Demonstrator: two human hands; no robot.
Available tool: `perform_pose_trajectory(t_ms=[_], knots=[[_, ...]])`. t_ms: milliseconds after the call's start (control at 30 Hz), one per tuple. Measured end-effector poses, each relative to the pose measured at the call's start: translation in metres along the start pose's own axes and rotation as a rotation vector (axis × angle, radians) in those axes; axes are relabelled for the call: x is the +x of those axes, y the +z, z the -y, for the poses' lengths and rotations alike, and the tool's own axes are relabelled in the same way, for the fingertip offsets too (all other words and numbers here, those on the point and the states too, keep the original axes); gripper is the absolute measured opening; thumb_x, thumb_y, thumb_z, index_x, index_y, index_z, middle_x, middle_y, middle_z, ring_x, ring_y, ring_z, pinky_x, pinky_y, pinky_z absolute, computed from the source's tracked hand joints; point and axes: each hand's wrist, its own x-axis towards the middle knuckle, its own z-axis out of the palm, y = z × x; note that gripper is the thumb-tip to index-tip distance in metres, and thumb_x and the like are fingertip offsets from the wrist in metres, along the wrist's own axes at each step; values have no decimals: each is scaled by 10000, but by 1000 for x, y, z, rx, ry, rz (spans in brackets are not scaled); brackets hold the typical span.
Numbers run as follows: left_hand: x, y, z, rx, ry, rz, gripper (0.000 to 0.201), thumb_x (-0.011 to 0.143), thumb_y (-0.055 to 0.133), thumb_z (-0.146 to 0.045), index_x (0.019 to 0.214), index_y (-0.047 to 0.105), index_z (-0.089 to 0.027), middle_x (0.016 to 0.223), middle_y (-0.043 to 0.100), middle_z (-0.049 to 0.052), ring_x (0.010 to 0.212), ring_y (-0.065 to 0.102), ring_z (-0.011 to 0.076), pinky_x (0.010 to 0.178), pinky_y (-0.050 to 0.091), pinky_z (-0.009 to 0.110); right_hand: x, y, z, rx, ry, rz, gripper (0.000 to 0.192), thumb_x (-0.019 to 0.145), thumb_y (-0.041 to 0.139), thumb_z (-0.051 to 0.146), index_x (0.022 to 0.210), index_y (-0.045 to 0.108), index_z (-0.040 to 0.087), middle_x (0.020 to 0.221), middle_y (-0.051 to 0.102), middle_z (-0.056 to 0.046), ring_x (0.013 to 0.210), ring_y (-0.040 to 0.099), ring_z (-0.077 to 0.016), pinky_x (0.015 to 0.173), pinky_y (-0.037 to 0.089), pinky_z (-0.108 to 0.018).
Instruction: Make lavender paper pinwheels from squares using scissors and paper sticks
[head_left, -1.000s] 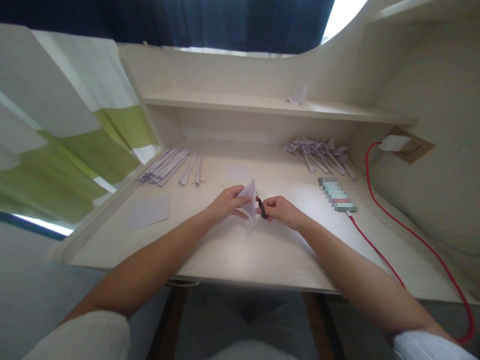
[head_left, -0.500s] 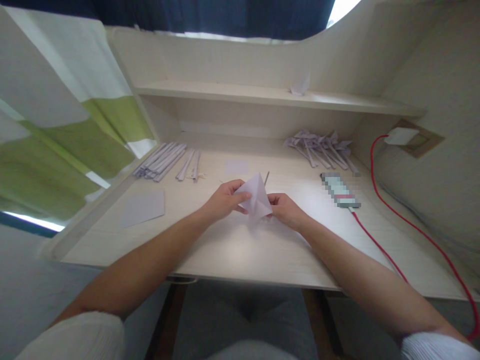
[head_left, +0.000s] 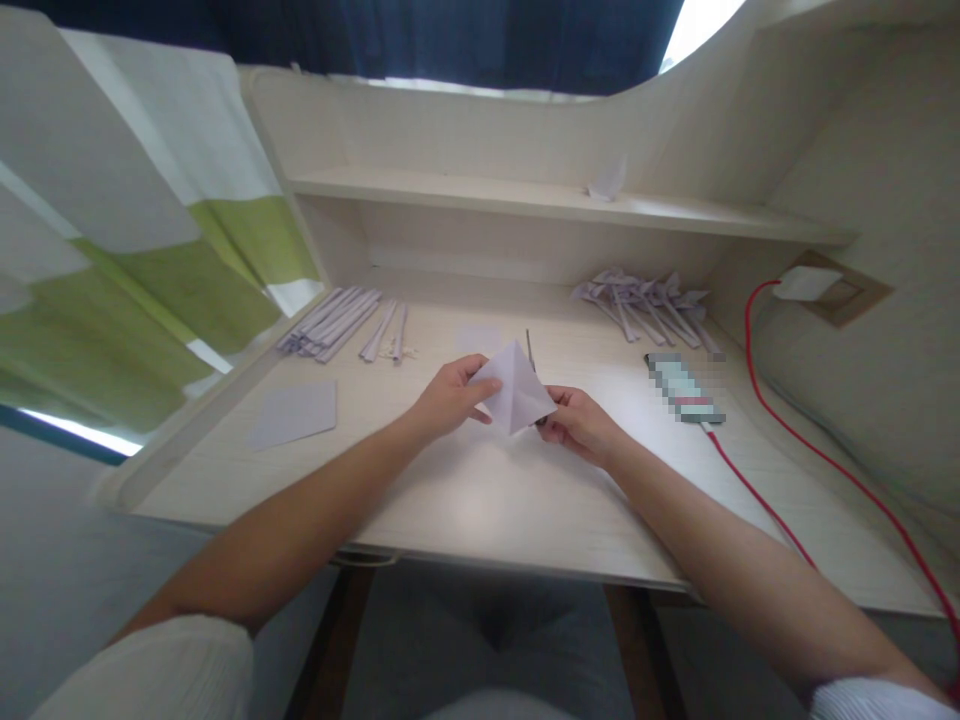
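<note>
Pinched between thumb and fingers of my left hand is a creased sheet of pale paper, its folds meeting near the middle. My right hand is closed at the paper's right corner around a pair of scissors. The blades stick out, spread apart, beyond the paper's upper right edge, while the paper and fingers cover most of the handles. Behind the hands a small pale paper piece lies flat on the desk.
Rolled paper sticks lie at the back left, with flat sheets in front. Paper pinwheels on sticks are heaped at the back right. Nearby lie a phone and its red cable. A folded paper sits on the shelf.
The paper has turned flatter toward me, showing its creases. The scissors' blades now show spread apart above its right edge. The whole view has shifted slightly.
</note>
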Motion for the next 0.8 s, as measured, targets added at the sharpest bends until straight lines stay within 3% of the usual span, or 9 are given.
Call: perform_pose_trajectory(t_ms=[167,267,333,500,600,733,800], knots=[[8,-11,2,11,138,-225,294,774,689,-378,943,610,-151,800,660,-1,656,654,128,533,611,253,-8,2,11,2,-42,27,294,768,741,358,698,519,178,587,430,61,490,327,-70,485,254,-246],[6,-11,-2,5,208,-283,279,790,674,-384,919,598,-148,761,648,-8,621,649,137,499,608,271,-11,4,12,-23,-37,60,308,752,758,415,783,573,171,655,502,32,531,396,-85,509,317,-247],[3,-9,-6,43,229,-285,262,791,672,-375,897,599,-147,725,643,-14,584,634,132,474,588,254,-10,6,8,-49,-60,7,303,747,769,412,795,599,165,687,545,12,562,448,-96,539,364,-254],[-9,3,-13,212,187,-158,204,795,658,-334,852,643,-139,682,648,-9,576,626,131,488,537,211,-4,6,-1,-13,-189,-283,257,690,820,342,777,653,166,764,638,-25,663,569,-143,586,453,-269],[-11,9,-10,228,140,-57,263,790,680,-381,866,669,-129,721,670,14,624,647,144,531,538,218,-3,3,-3,4,-237,-388,242,659,836,318,705,658,160,699,620,-9,610,536,-129,537,430,-258],[-7,9,0,143,-14,76,376,783,697,-461,931,702,-114,808,717,67,686,679,169,555,551,237,-3,1,-5,15,-273,-421,232,665,828,292,658,643,153,630,592,6,579,512,-117,527,400,-252],[-6,8,4,125,-57,87,389,775,707,-473,917,716,-110,819,728,86,706,682,176,560,552,239,-3,1,-5,1,-263,-405,229,668,825,298,672,647,154,639,602,3,580,520,-119,528,401,-253]])
